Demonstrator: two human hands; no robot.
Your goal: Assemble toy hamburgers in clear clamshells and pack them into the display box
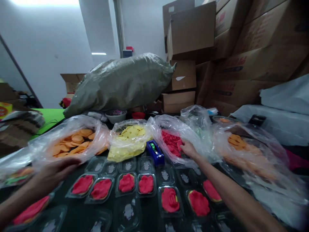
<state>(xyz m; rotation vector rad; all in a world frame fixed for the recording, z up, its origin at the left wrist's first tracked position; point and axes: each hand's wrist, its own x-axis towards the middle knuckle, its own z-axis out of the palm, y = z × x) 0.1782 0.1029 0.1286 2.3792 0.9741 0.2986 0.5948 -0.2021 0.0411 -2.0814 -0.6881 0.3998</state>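
My right hand (pixel 189 149) reaches to the opening of a clear plastic bag of red pieces (pixel 170 141). Its fingertips pinch a soft-looking red piece (pixel 179 144). My left hand (pixel 63 166), slightly blurred, has its fingers stretched out and holds nothing visible. It hovers by the front edge of a clear bag with flat orange discs (pixel 77 139). Below both hands are clear plastic containers, several with a red flower-shaped piece (pixel 126 182) over a yellowish layer. One of these red pieces (pixel 169 199) has a folded strip on top. Other containers (pixel 127 211) show only a pale printed figure.
A bag of yellow discs (pixel 131 132) and a blue tape dispenser (pixel 155 154) stand between my hands. Another bag of orange pieces (pixel 238 141) lies at right. Behind are a large grey-green sack (pixel 123 83), a white bowl (pixel 116 116) and stacked cardboard boxes (pixel 193 32).
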